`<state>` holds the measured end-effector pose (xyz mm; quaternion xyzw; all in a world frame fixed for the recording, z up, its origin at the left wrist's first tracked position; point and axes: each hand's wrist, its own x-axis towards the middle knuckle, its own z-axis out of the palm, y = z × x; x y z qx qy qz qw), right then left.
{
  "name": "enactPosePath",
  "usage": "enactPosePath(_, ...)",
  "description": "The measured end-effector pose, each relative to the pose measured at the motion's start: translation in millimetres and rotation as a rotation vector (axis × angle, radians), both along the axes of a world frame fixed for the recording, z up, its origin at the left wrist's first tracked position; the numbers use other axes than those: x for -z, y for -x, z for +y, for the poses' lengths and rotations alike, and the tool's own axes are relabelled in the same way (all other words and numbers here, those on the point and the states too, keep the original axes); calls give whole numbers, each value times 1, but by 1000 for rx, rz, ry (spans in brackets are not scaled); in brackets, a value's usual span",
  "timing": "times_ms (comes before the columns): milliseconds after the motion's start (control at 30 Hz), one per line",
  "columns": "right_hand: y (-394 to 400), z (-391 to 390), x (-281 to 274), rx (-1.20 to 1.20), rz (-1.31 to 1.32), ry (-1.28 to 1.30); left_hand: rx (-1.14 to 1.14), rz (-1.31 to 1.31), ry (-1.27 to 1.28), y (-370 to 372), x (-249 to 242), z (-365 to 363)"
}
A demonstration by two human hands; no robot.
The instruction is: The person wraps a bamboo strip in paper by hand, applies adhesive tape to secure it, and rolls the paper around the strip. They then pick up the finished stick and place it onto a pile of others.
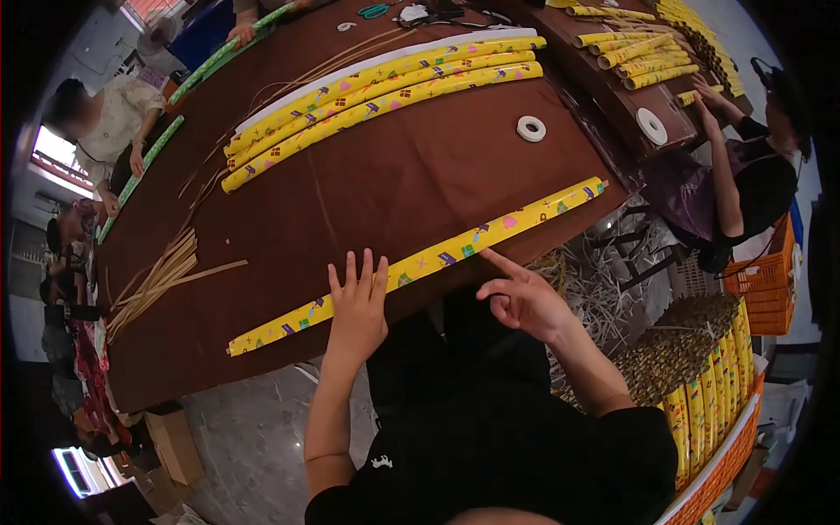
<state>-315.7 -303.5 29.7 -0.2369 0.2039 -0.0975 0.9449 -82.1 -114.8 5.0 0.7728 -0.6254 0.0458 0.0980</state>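
Note:
A long yellow patterned roll [437, 257] lies slantwise along the near edge of the brown table [420, 197]. My left hand [359, 302] rests on the roll left of its middle, fingers spread. On the right, my right hand [521, 297] is beside the roll; its index finger points out and touches or nearly touches the near side, while the other fingers are loosely curled with nothing seen in them. A thin brown tip sticks out at the roll's right end.
Further back lie several yellow rolls [376, 107] and a tape ring [531, 129]. Thin brown strips [166, 276] are at left. A co-worker [761, 166] sits at right near another tape ring [651, 126]; others handle green rolls. An orange basket [717, 464] of rolls stands at lower right.

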Motion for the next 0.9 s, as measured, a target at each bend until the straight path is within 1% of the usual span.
enactPosePath(67, -5, 6, -9, -223, 294, 516, -2, -4, -4, -1, -1, -1)
enactPosePath(100, -9, 7, -6, -395, 428, 762, 3, -10, -9, -2, -1, -2)
enactPosePath(133, -14, 7, -5, -397, 427, 762, 1, -10, -10, -3, -2, -2)
enactPosePath(167, -21, 7, -5, -156, 284, 1416, 8, -3, -13, -4, -1, -2)
enactPosePath(200, -28, 6, -6, 136, 94, 2041, 15, 4, -17, -5, -1, -2)
enactPosePath(233, -40, -2, -12, 155, 46, 2243, 15, 4, -18, -6, -2, -2)
enactPosePath(300, -61, -23, -11, 83, -15, 2479, 29, -14, -26, -7, -4, -2)
enactPosePath(333, -66, -32, 0, -21, -4, 2504, 25, -16, -24, -7, -4, -2)
enactPosePath(367, -68, -37, 9, -19, -12, 2507, 23, -24, -34, -7, -5, -3)
enactPosePath(433, -73, -43, 15, -162, -22, 2486, 10, -32, -41, -8, -6, -3)
enactPosePath(533, -70, -42, 18, -219, 9, 2511, 21, -12, -46, -10, -5, -3)
enactPosePath(633, -68, -42, 18, -219, 3, 2523, 30, -48, -58, -9, -4, -3)
enactPosePath(700, -66, -42, 23, -185, -25, 2525, 6, 39, 6, -4, -7, -4)
enactPosePath(767, -63, -40, 24, -147, -49, 2527, -4, 55, 11, -2, -10, -4)
enactPosePath(833, -61, -37, 24, -211, -16, 2550, -13, 72, 15, -1, -6, -5)
enactPosePath(900, -60, -38, 25, -223, -21, 2571, -104, 118, 79, 0, 2, -7)
